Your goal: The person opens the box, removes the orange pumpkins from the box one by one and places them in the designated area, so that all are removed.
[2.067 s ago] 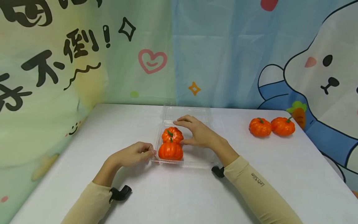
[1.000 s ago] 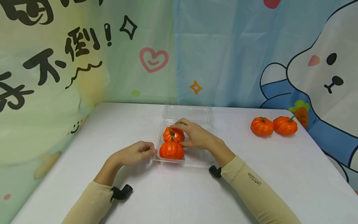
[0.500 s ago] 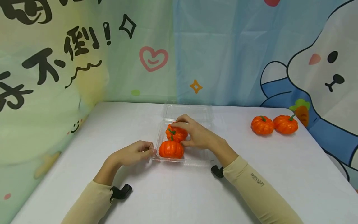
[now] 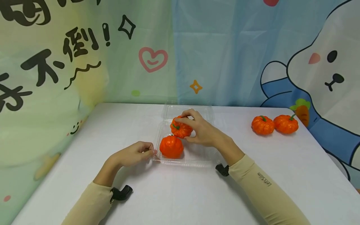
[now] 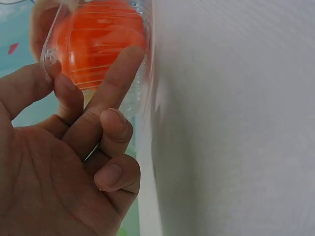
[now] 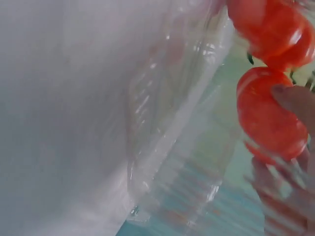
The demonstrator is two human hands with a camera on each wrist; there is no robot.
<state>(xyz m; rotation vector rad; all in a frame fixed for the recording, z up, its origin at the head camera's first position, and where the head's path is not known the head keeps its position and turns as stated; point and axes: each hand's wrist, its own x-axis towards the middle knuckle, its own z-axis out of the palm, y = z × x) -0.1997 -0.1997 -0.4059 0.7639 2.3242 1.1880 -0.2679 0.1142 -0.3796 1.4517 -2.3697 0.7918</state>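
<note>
A clear plastic clamshell box [image 4: 197, 156] lies unfolded on the white table, lid toward the back. In its front left corner sits a small orange pumpkin [image 4: 171, 147]. My right hand [image 4: 203, 129] grips a second pumpkin [image 4: 181, 127] with thumb and fingers, raised and tilted just behind the first one; the right wrist view shows this held pumpkin [image 6: 268, 115] too. At the box's front left corner my left hand [image 4: 137, 153] pinches the rim between thumb and index finger. In the left wrist view another finger [image 5: 118, 78] lies along the box wall, with orange showing through.
Two more pumpkins, one [image 4: 262, 125] beside the other [image 4: 285, 124], rest at the table's back right. A printed curtain [image 4: 219, 56] hangs right behind the table's back edge. The box's lid [image 4: 187, 112] lies flat near that edge.
My right hand has taken hold of the rear pumpkin and lifted it up and to the right, off the front one. The front pumpkin has tipped slightly. My left hand stays at the corner.
</note>
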